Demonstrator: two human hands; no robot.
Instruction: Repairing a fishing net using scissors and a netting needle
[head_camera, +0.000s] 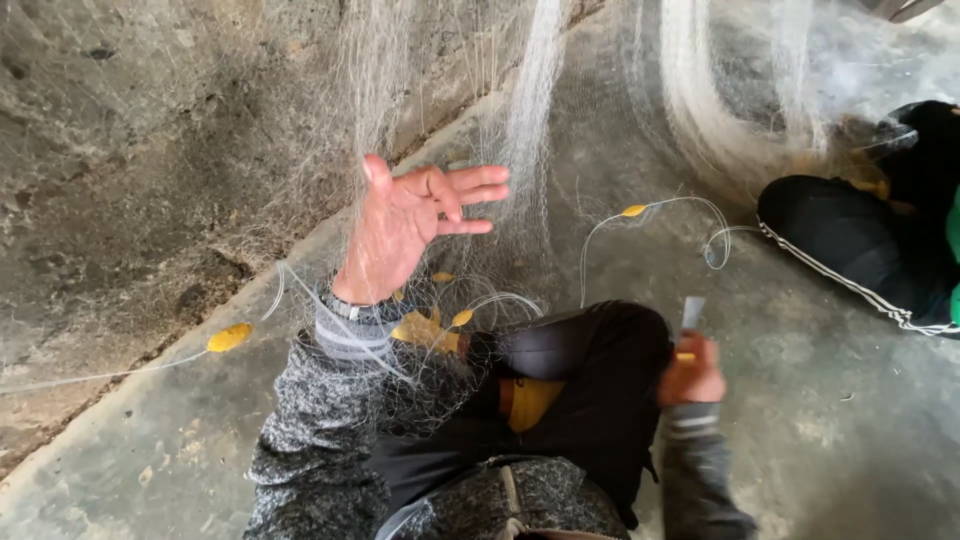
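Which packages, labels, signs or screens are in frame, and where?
None in view: no package, label, sign or screen.
What is there instead: a fine whitish fishing net draped over the concrete floor, small yellow floats on its line, the left hand spread open in the mesh, and the right hand closed on a small flat grey tool.

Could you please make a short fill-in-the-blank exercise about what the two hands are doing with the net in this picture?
1. The left hand is raised with its fingers spread ____ in the fine white fishing net.
2. The small oval floats tied along the net's line are ____ in colour.
3. The right hand is shut around a small flat ____ tool.
4. Another person's leg, in dark trousers with white stripes, lies on the ____ floor.

Missing words: open; yellow; grey; concrete
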